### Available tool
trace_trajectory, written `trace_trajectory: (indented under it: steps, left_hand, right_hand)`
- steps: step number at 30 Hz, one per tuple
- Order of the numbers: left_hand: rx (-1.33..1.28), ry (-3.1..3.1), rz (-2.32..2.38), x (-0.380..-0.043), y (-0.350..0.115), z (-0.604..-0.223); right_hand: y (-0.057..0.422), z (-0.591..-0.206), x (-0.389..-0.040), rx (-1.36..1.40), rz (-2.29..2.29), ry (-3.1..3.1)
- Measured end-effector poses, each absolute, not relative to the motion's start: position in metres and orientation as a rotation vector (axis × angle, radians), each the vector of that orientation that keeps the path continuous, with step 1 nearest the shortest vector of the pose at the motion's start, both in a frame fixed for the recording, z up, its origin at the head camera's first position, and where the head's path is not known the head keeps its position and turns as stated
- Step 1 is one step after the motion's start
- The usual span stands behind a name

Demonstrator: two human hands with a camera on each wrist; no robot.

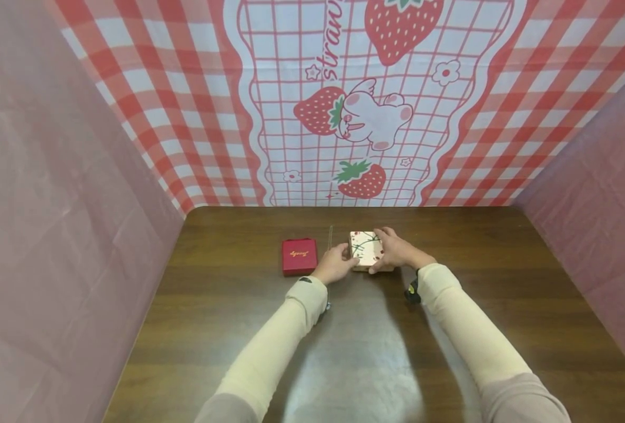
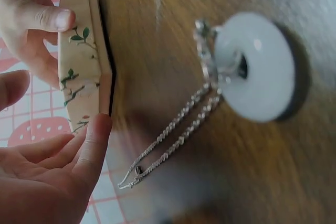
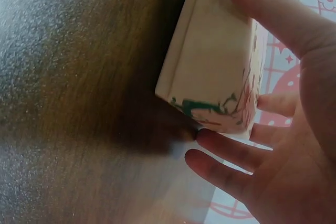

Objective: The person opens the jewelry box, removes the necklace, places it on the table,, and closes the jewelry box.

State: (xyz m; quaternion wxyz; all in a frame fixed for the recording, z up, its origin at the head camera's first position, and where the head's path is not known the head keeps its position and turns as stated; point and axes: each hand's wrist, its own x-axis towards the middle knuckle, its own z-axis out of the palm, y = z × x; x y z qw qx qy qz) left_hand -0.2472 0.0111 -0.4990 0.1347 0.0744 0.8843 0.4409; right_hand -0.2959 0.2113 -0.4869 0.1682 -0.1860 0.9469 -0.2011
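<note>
A small cream gift box (image 1: 366, 249) printed with green sprigs and red blossoms is between both hands near the table's back. My right hand (image 1: 395, 249) grips its right side, the thumb (image 3: 262, 3) along the near face. At the left end, my left hand (image 1: 336, 264) holds the near corner, its thumb (image 2: 97, 135) against the box. A seam runs along the box's lower edge. Beneath the left wrist lies a silver necklace (image 2: 181, 121) with a white ring-shaped pendant (image 2: 268, 72). In the head view, the left arm hides part of the chain.
Left of the hands sits a red square box (image 1: 299, 257) with gold lettering. The brown wooden table (image 1: 228, 329) meets a strawberry-patterned cloth (image 1: 339, 147) at the back. Pink cloth walls (image 1: 80, 235) stand on both sides.
</note>
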Motion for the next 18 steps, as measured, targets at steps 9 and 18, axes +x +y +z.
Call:
trace_trajectory:
  steps: [9,18]
  left_hand:
    - [0.206,2.561,1.259,-0.2491,0.017,-0.5025]
    - [0.237,2.518,1.325,-0.2486,0.0171,-0.5035]
  right_hand:
    - [0.2109,-0.4885,-0.2928,-0.555,-0.561,2.735]
    - [0.2113,-0.4911,-0.2898,-0.581,-0.607,2.772]
